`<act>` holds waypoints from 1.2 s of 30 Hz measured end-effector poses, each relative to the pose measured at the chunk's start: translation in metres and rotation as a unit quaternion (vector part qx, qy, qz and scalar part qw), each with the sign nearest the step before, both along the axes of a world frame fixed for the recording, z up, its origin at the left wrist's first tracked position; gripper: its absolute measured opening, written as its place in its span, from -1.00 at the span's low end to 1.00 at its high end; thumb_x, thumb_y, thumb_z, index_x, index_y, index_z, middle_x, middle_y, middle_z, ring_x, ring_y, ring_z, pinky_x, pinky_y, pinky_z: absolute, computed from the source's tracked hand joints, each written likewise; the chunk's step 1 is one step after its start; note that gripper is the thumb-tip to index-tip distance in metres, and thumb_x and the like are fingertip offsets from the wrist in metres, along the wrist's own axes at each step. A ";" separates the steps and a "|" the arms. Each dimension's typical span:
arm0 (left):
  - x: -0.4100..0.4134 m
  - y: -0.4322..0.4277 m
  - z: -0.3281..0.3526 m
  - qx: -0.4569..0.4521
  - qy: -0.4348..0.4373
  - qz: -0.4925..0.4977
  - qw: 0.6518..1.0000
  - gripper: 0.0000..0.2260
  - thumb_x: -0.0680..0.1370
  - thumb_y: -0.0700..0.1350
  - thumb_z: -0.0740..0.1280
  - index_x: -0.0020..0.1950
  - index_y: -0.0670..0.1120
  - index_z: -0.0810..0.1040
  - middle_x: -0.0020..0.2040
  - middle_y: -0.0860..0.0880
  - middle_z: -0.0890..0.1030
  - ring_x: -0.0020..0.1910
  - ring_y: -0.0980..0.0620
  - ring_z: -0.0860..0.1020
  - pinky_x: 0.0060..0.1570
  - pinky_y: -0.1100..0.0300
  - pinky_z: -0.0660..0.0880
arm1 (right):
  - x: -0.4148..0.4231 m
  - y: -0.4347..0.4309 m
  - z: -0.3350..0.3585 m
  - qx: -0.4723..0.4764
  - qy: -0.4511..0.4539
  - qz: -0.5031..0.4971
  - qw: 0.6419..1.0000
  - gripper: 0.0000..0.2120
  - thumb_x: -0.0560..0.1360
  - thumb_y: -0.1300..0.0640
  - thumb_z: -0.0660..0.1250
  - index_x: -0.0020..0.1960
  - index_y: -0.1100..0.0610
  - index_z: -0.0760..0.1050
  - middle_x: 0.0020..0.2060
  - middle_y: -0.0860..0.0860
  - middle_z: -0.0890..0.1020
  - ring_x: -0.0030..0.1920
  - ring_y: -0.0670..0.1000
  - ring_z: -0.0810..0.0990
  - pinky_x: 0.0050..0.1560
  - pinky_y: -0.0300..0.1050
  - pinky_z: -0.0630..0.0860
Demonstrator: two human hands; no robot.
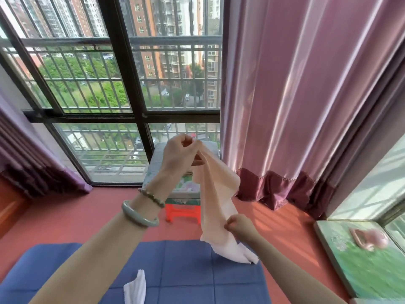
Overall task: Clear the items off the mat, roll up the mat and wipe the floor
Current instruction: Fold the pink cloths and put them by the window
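Observation:
A pale peach cloth point(215, 194) hangs in the air above the blue quilted mat point(179, 268). My left hand point(180, 153) pinches its top end at window height; that wrist wears a green bangle and a bead bracelet. My right hand point(237, 224) grips the cloth lower down, and the white tail of the cloth point(235, 251) dangles over the mat's far right corner. A small white tissue point(135, 287) lies crumpled on the mat near me.
An orange plastic stool point(183, 210) with a folded floral cushion stands by the barred window. The floor point(65, 218) is red. Pink curtains point(306, 95) hang at right. A pink bag point(368, 238) lies on a green floral cushion on the right-hand ledge.

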State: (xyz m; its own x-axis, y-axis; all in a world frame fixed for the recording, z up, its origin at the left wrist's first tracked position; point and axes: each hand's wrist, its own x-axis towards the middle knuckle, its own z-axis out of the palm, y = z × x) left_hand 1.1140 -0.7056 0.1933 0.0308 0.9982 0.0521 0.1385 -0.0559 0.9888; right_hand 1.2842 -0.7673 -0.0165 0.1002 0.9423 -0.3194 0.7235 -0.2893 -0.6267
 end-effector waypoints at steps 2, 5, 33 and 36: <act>-0.011 0.012 -0.005 -0.018 -0.003 0.021 1.000 -0.92 0.52 -0.23 0.33 -0.05 -0.25 0.53 -0.17 -0.19 0.61 -0.31 -0.05 0.67 -0.30 0.16 0.60 | 0.006 -0.006 -0.004 -0.001 0.041 0.002 0.999 -0.90 0.49 0.18 0.27 -0.19 0.08 0.51 -0.18 0.02 0.57 -0.14 0.02 0.53 -0.19 -0.13 0.38; -0.024 0.026 -0.023 -0.051 0.010 0.040 0.998 -0.94 0.52 -0.24 0.32 -0.05 -0.22 0.53 -0.16 -0.16 0.63 -0.29 -0.04 0.66 -0.31 0.17 0.60 | 0.013 -0.015 0.007 0.014 0.137 0.003 0.990 -0.84 0.48 0.19 0.25 -0.27 0.07 0.37 -0.30 -0.02 0.46 -0.30 -0.04 0.41 -0.24 -0.09 0.36; -0.031 -0.075 -0.132 -0.116 0.084 -0.241 0.960 -0.94 0.50 -0.21 0.39 -0.06 -0.12 0.62 -0.16 0.03 0.67 -0.15 0.14 0.60 0.02 0.05 0.51 | -0.009 -0.001 0.152 0.105 0.400 -0.187 0.891 -0.83 0.62 0.16 0.07 -0.13 0.09 0.34 -0.22 0.04 0.45 -0.26 -0.03 0.45 -0.31 -0.16 0.43; -0.028 -0.076 -0.118 -0.100 0.010 -0.215 0.971 -0.92 0.52 -0.29 0.34 -0.13 -0.13 0.54 -0.20 -0.03 0.65 -0.20 0.08 0.61 -0.23 0.30 0.50 | 0.012 -0.009 0.157 0.085 0.462 -0.129 0.874 -0.97 0.57 0.16 0.22 -0.04 0.11 0.41 -0.18 0.06 0.51 -0.25 -0.01 0.53 -0.29 -0.15 0.47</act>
